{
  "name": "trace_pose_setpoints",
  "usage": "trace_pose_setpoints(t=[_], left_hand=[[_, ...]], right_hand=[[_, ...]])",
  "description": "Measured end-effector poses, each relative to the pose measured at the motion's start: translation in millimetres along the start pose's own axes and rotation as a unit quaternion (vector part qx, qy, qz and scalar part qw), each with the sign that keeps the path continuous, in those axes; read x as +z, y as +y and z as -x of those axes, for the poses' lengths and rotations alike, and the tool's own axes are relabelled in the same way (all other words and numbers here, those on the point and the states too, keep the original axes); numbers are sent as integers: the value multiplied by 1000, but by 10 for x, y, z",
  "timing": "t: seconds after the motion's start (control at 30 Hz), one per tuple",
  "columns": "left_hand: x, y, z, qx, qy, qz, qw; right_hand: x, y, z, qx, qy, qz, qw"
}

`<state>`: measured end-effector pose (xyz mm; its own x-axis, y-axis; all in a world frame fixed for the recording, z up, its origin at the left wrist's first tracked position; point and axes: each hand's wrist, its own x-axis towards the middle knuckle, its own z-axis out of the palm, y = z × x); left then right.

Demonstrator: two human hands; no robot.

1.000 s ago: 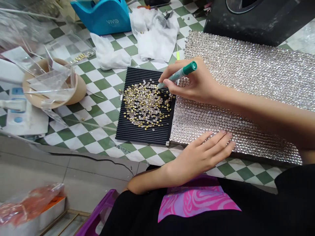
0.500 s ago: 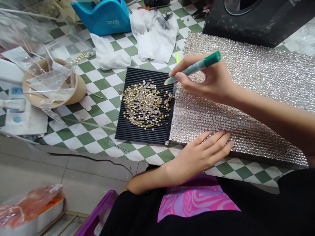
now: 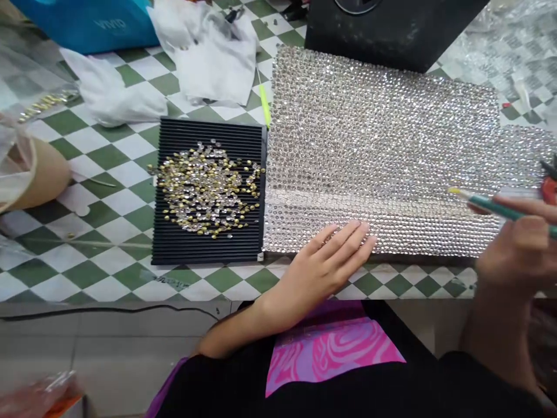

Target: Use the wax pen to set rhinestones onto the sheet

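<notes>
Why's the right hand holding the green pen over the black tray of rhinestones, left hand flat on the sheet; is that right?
Not quite. In the head view the right hand holds the green pen over the rhinestone sheet, not the black tray. The left hand does lie flat on the sheet.

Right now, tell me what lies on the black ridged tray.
On the black ridged tray lies a loose heap of gold-backed and clear rhinestones. The ridges beneath the heap are covered.
</notes>
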<state>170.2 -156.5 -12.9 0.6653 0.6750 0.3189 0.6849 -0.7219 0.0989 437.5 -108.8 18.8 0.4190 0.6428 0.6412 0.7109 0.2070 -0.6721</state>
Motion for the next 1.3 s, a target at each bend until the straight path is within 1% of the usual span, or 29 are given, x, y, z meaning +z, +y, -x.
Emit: trace_pose_setpoints(t=[0.07,0.1,0.17,0.23,0.33,0.5,0.67,0.83,0.97,1.1,1.13,1.23,1.27,1.3], left_hand=[[-7,-3,-7,-3,0,0,1000],[-11,-5,-10,-3,0,1,1000],[-18,-8,-16,-4,0,3,1000],[-20,-10,-19,-4,-1,6,1000],[-20,-12,-23,-3,-5,11,1000],[-25,-13,-31,-3,-3,17,1000],[-29,-10,-36,-3,-9,15,1000],[-24,-5,-31,-4,-7,14,1000],[-32,-5,-29,-4,-10,15,1000],[-33,-6,-27,-5,-15,19,1000],[-32,-6,-26,-5,-15,19,1000],[-27,-3,-23,-5,-10,15,1000],[-26,-2,-22,-5,-10,13,1000],[-25,-2,-21,-4,-11,13,1000]], right_hand=[[-23,129,132,-83,-4,-28,996],[-15,167,185,-101,-5,-39,994],[12,185,260,-87,-11,-48,995],[31,149,293,-69,-46,-37,996],[26,79,297,-72,-84,-25,994],[13,68,302,-70,-97,-17,993],[42,82,315,-81,-83,-9,993],[38,74,306,-72,-85,-9,994],[43,112,296,-100,-54,-31,993],[66,161,306,-101,-60,-25,993],[70,166,310,-101,-53,-25,993],[53,127,290,-124,-12,-34,992],[35,87,262,-135,-8,-32,990],[13,30,218,-145,-23,-25,989]])
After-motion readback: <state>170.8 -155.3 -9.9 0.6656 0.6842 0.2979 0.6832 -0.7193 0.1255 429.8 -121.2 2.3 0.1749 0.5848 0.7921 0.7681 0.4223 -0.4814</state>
